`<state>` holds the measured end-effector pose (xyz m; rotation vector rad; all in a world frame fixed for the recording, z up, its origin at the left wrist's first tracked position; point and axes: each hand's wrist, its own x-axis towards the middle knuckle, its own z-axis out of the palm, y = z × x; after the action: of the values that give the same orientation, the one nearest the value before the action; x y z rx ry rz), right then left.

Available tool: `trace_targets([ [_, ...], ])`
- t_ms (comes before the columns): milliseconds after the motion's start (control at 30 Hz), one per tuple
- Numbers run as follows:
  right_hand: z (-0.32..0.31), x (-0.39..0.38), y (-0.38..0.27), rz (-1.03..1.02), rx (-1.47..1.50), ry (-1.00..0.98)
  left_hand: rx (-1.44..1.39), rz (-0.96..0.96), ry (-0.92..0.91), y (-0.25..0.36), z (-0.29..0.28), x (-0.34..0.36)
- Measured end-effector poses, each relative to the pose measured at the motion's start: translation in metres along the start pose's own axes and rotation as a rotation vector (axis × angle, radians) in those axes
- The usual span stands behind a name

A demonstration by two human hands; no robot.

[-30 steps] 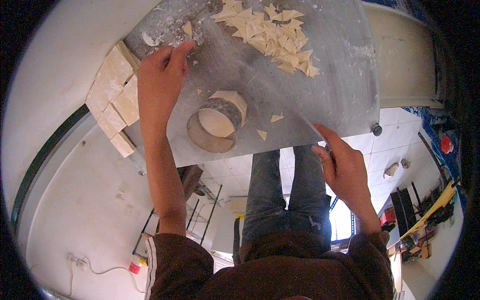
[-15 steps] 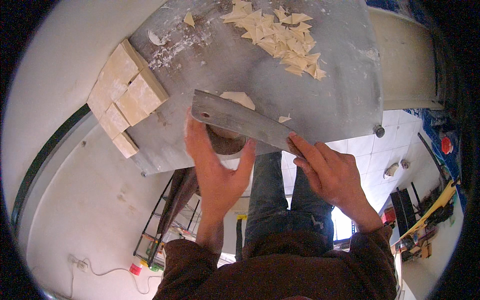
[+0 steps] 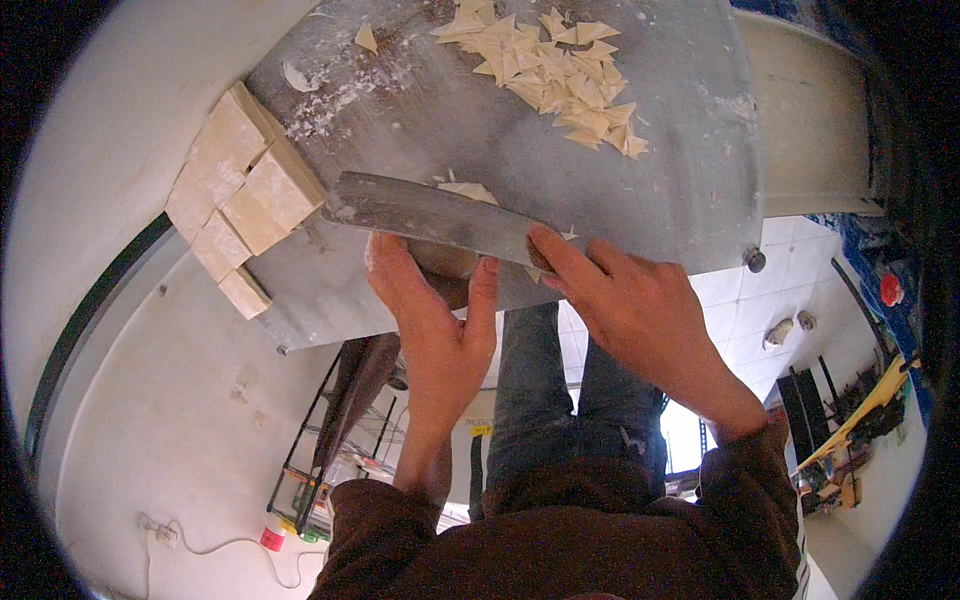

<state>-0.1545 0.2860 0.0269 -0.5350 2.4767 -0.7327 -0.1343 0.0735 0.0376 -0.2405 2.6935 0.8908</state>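
My right hand (image 3: 640,305) grips the handle of a broad cleaver (image 3: 430,215), its wide grey blade stretching to the left above the table. Thumb and fingers of my left hand (image 3: 437,340) are closed around the sides of a round, dark-sided object (image 3: 447,262), partly covered by the blade; its exact kind is hard to make out. Beyond the blade, the edge of a pale dough piece (image 3: 468,190) shows on the metal tabletop, and small dough slivers lie near it. Whether the blade touches the dough is hidden.
Stacks of square dough sheets (image 3: 285,185) stand at the table's left edge. A heap of triangular dough scraps (image 3: 570,85) lies at the far side, with one loose scrap (image 3: 366,39) and scattered flour (image 3: 335,95) to its left. The metal table (image 3: 690,190) ends before my legs.
The cleaver has moved left, its blade lying flatter across the view. My right hand has come left with it, closer to my left hand, which still grips the round object.
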Motion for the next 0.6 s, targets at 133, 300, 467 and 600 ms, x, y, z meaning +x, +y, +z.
trace_targets([
  [133, -0.021, -0.016, -0.004, 0.143, 0.018, -0.194, 0.025, 0.015, 0.000, 0.001, -0.001, 0.003],
  [300, -0.017, -0.004, -0.002, 0.121, 0.024, -0.195, -0.002, 0.051, 0.024, 0.001, 0.001, 0.007],
  [467, -0.004, 0.014, -0.003, 0.037, 0.038, -0.100, -0.006, 0.052, 0.040, 0.002, 0.001, 0.008],
  [600, -0.018, -0.002, -0.001, 0.191, 0.132, -0.233, -0.016, 0.046, 0.038, 0.003, 0.000, 0.010],
])
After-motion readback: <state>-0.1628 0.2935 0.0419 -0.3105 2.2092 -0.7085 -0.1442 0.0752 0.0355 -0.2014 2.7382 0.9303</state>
